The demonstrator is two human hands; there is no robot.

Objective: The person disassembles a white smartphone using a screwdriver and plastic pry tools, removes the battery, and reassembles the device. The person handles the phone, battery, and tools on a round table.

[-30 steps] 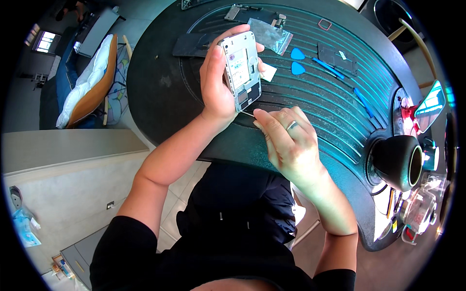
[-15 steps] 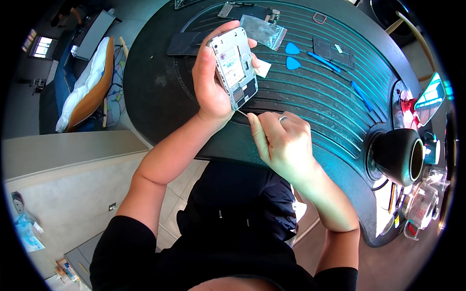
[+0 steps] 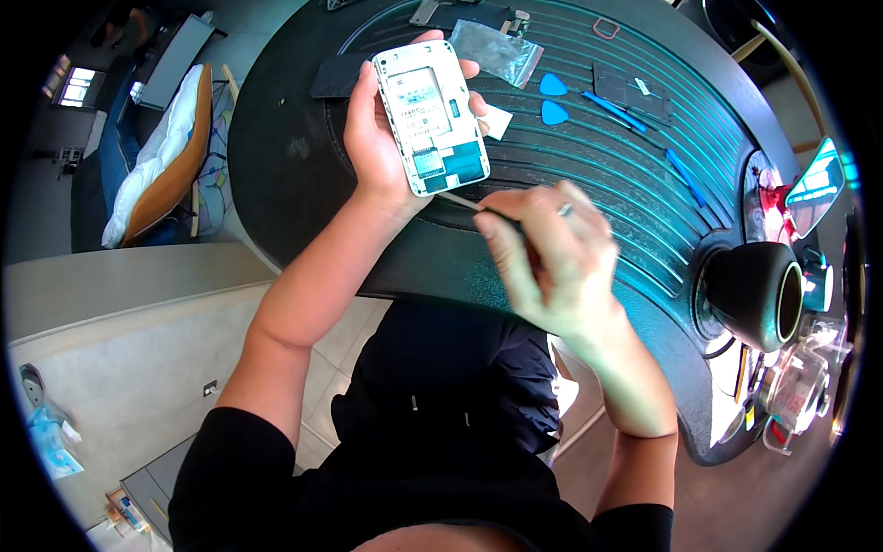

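Phone (image 3: 430, 117), back cover off, sits upper centre of the frame, gripped in my left hand (image 3: 379, 138) above the table (image 3: 294, 156). My right hand (image 3: 543, 253), blurred, pinches a thin tool (image 3: 460, 201) whose tip touches the phone's lower edge.

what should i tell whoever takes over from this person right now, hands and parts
Left hand: grip closed around the opened phone, back cover off, insides facing up, held above the round dark table.
Right hand: blurred, pinching a thin tool whose tip sits at the phone's lower edge.
Two blue picks, a blue spudger and a clear bag lie beyond on the table.
Done: phone opened. Left: whatever the tool is working on; not clear from here.
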